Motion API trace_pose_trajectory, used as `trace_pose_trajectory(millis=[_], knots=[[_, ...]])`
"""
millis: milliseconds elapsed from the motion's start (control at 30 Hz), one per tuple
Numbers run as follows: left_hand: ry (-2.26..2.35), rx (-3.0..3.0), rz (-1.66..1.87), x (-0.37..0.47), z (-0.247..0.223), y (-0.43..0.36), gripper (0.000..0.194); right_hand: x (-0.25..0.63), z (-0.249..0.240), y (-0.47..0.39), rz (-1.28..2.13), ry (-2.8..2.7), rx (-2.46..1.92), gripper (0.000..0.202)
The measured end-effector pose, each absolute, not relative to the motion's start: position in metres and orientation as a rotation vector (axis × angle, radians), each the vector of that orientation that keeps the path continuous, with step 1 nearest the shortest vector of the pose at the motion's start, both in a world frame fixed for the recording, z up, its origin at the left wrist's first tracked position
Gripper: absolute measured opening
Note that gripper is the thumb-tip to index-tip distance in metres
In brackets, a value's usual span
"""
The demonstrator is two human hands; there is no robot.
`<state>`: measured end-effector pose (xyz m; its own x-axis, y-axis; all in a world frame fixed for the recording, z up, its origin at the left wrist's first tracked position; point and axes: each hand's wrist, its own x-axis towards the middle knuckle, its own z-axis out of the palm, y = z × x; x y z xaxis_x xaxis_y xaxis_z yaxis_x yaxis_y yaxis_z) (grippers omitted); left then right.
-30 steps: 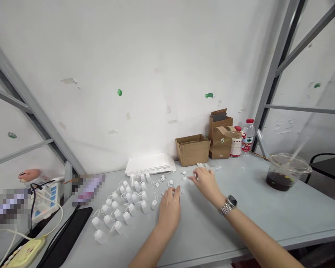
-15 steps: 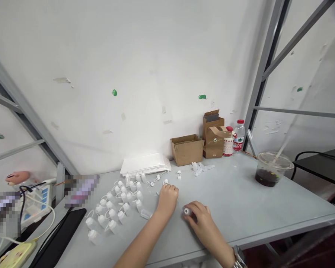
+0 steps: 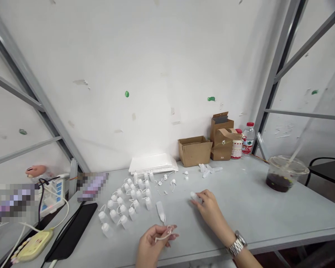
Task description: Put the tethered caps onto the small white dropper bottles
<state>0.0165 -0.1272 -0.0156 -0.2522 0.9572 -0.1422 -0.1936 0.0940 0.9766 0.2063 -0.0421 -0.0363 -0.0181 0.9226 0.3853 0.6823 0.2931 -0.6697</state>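
Note:
Near the table's front edge, my left hand [image 3: 153, 243] is turned palm up, its fingers pinching a small white cap with a loop strap [image 3: 164, 237]. To its right, my right hand [image 3: 210, 210] is closed on a small translucent bottle [image 3: 194, 195] that rests on or just above the table. Another bottle [image 3: 160, 212] lies on its side just beyond my left hand. Several capped white bottles [image 3: 123, 209] stand in a cluster on the left. Loose caps with straps [image 3: 173, 182] are scattered behind my hands, and uncapped bottles [image 3: 206, 170] lie farther back.
At the back stand a white stack of sheets [image 3: 153, 163], a cardboard box [image 3: 195, 154], a brown paper bag [image 3: 223, 145] and a water bottle [image 3: 248, 139]. A drink cup with a straw [image 3: 279, 182] is on the right. A black pouch [image 3: 72, 230] and cables lie left.
My left hand has come back from the loose caps toward the front edge, turned palm up with a cap. My right hand still holds its bottle. The view has shifted left.

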Motion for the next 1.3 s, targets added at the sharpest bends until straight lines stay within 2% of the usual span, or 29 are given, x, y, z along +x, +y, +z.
trace_pose_trajectory(millis=[167,300,367,433,500,567,667,867,1000,1167,1300], knots=[[1.319,0.610,1.536,0.001,-0.017,-0.141,0.033,0.195,-0.037,-0.031,0.471,-1.768,-1.503,0.015],[1.290,0.515,1.616,-0.009,-0.011,-0.138,0.033,0.190,-0.035,-0.034,0.489,-1.800,-1.517,0.011],[1.262,0.496,1.653,-0.012,-0.010,-0.138,0.034,0.193,-0.031,-0.039,0.454,-1.799,-1.505,0.022],[1.232,0.489,1.680,-0.014,-0.011,-0.138,0.043,0.194,-0.023,-0.047,0.311,-1.788,-1.441,0.036],[1.214,0.499,1.688,-0.016,-0.014,-0.138,0.052,0.190,-0.012,-0.058,0.070,-1.838,-1.318,0.036],[1.200,0.519,1.682,-0.017,-0.018,-0.138,0.049,0.177,-0.004,-0.066,-0.123,-2.067,-1.160,0.032],[1.174,0.525,1.666,-0.016,-0.022,-0.139,0.038,0.149,-0.001,-0.068,-0.298,-2.495,-0.889,0.041],[1.141,0.480,1.601,-0.022,-0.021,-0.140,0.034,0.119,-0.015,-0.043,-0.524,-2.761,-0.771,0.014],[1.151,0.457,1.569,-0.027,-0.019,-0.138,0.034,0.123,-0.017,-0.038,-0.289,-2.705,-0.869,0.014],[1.132,0.447,1.579,-0.026,-0.018,-0.137,0.034,0.113,-0.022,-0.034,0.450,-2.212,-1.235,0.007],[1.108,0.405,1.613,-0.025,-0.018,-0.138,0.037,0.098,-0.029,-0.025,0.563,-2.112,-1.267,0.005]])
